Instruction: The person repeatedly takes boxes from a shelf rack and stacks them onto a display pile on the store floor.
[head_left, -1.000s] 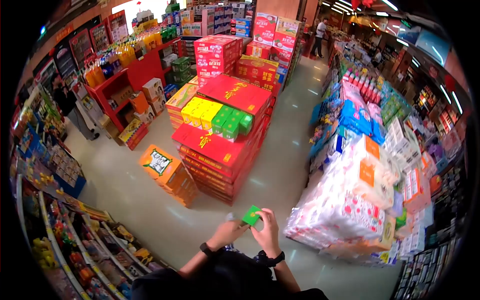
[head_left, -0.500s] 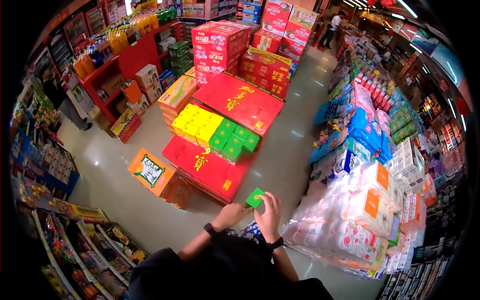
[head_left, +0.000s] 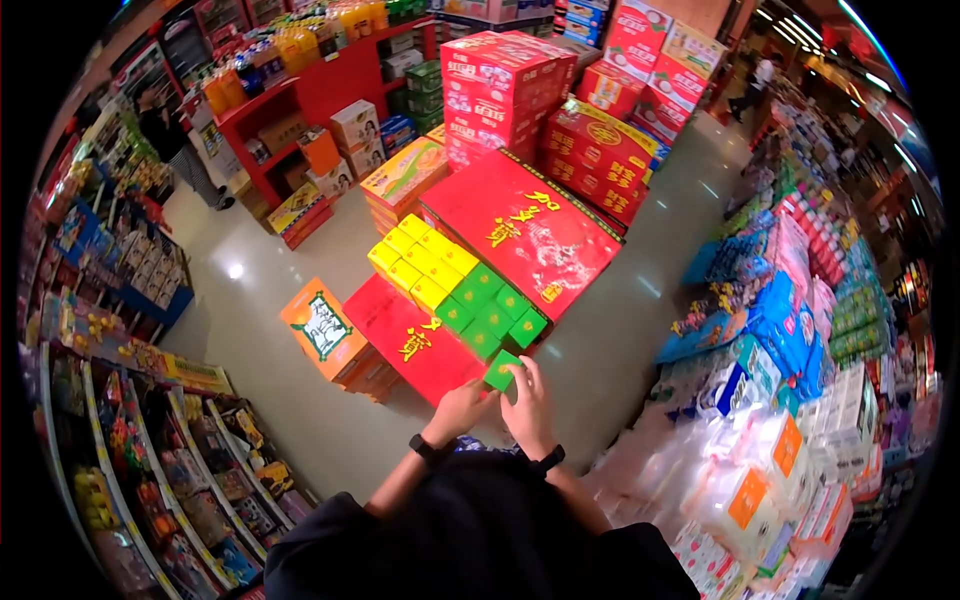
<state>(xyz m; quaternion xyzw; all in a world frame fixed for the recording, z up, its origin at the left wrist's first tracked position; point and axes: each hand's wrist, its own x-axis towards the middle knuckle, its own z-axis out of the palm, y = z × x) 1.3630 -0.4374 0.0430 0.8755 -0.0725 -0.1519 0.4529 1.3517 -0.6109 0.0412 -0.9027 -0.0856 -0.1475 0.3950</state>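
A small green box with a yellow mark is held up in front of me. My right hand is closed on its right side, fingers curled over the edge. At the lower left corner of that box, my left hand has its fingers pressed together, apparently gripping it too. Just beyond, a block of green boxes stands beside yellow boxes of like size. These rest on a low red carton, against a taller red carton with yellow lettering.
An orange carton stands on the floor at the left. Stacked red cartons rise behind. Packs of tissue paper line the right side, and a shelf rack the lower left. A person stands at the far left.
Both hands have moved the green box forward, nearer to the green block. The view has swung left, so the cartons sit further right in the picture.
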